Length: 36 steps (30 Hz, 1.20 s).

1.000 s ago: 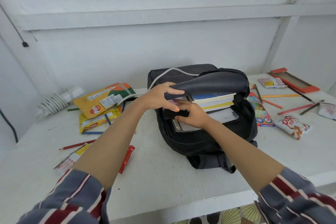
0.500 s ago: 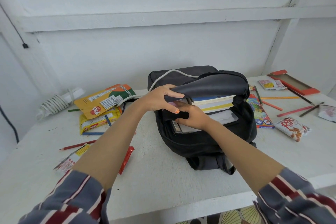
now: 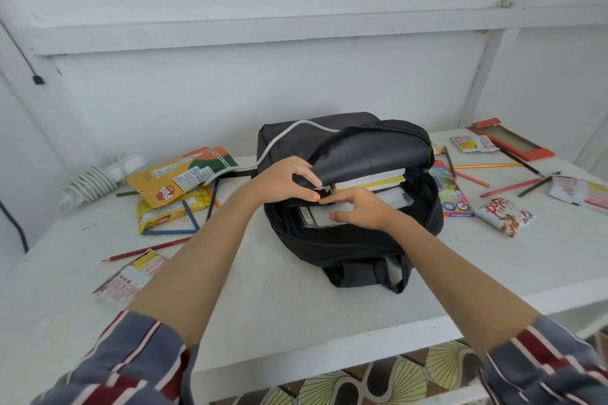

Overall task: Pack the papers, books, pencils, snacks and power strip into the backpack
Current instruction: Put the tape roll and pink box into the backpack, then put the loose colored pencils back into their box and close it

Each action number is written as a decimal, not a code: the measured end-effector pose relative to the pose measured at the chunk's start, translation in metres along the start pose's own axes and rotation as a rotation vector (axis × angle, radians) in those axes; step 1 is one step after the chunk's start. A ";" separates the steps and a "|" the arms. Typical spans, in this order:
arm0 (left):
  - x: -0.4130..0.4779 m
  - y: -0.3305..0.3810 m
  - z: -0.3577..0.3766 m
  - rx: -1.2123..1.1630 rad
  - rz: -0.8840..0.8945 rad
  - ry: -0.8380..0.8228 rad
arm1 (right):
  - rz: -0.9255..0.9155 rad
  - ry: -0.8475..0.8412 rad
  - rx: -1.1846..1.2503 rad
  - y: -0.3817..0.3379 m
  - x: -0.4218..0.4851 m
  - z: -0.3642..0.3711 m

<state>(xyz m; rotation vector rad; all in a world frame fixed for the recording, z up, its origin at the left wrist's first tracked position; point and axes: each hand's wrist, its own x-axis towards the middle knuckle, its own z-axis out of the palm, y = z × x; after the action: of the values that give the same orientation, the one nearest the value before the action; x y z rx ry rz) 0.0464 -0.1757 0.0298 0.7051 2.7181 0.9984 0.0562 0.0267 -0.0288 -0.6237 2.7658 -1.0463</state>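
While the black backpack lay on the white surface with its mouth turned towards the person, the left grip had its fingers curled round the edge of the top flap and held it lifted; the right grip reached into the mouth with its fingers fairly straight, lying on pale papers and clasping nothing; a stack of books sat inside, just under the flap, above those sheets. A white cord ran over the top of the bag and off to the left, where the power strip lay with its cable coiled round it, well apart from the bag; an orange snack pouch rested partly on a yellow snack packet between the strip and the bag; a red pencil lay nearer the front edge. To the right, a box of coloured pencils lay just beside the bag, with a white snack bag near it and loose pencils scattered beyond.
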 end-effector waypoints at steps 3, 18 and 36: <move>0.000 0.008 0.006 0.057 0.014 0.089 | 0.016 -0.003 0.014 0.001 -0.011 -0.005; 0.042 0.094 0.078 -0.119 0.342 0.227 | 0.171 0.290 0.157 0.023 -0.087 -0.076; 0.143 0.180 0.172 -0.034 0.147 0.085 | 0.322 0.370 0.083 0.153 -0.152 -0.191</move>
<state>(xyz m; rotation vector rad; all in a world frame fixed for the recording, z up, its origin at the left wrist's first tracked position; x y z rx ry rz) 0.0406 0.1107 0.0162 0.8864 2.7467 1.1281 0.0946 0.3097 0.0095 0.0369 2.9617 -1.2962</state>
